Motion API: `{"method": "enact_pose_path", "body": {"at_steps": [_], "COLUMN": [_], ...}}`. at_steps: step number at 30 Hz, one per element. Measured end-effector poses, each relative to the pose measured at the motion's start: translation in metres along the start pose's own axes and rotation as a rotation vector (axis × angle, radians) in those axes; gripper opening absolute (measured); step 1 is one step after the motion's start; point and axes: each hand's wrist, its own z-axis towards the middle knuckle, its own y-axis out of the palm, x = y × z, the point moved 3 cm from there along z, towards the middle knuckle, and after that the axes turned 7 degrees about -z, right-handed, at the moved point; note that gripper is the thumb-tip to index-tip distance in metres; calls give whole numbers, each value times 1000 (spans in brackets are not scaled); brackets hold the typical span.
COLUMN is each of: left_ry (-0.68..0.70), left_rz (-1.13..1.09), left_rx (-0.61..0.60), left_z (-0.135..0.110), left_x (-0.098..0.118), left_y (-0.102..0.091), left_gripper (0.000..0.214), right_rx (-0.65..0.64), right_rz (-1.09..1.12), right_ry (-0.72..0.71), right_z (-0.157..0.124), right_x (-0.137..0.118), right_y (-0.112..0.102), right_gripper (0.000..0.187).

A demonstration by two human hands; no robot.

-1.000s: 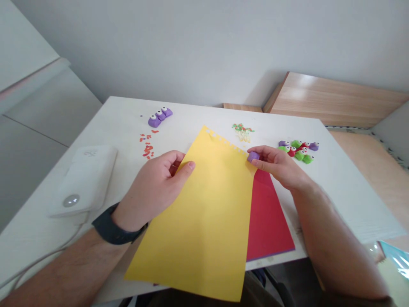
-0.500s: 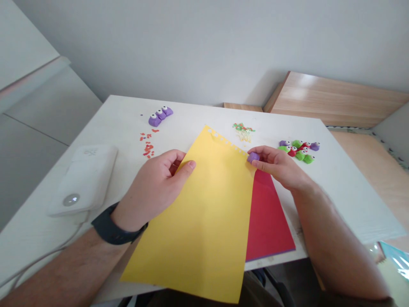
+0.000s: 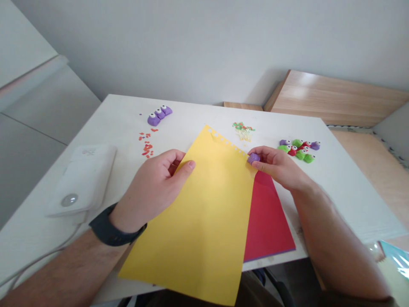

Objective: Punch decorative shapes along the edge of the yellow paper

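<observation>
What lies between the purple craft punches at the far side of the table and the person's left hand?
In the head view, scattered red paper bits lie between the purple craft punches and the left hand.

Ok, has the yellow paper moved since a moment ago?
Yes. The yellow paper has turned slightly, its near left corner swinging further toward the person's left, judged against the red sheet lying beneath it.
</observation>
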Motion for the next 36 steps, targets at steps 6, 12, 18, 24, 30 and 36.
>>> {"method": "enact_pose_path", "body": {"at_steps": [6,12,18,24,30,36], "left_ry": [-11,-5,-14,-13,-10,0], "left_rz": [1,11,7,6,1,14], "left_rx": [13,4,3,-8,-20,-16], "left_z": [0,0,1,1,1,1], "left_x": [1,0,0,0,-3,-3], "left_y": [0,-1,-1,0,1,2], "left_gripper": [31,31,31,32,32,32], "right_rx": [2,-2,2,37,49,47], "right_rz": [6,5,-19,-59,-132,-130], "right_ry": [5,9,6,6,6,-17], "right_z": [1,0,1,3,6,3], "right_x": [0,-1,2,3,7,7], "right_y": [2,2,1,1,2,1], "right_gripper": [31,28,28,27,27,31]}}
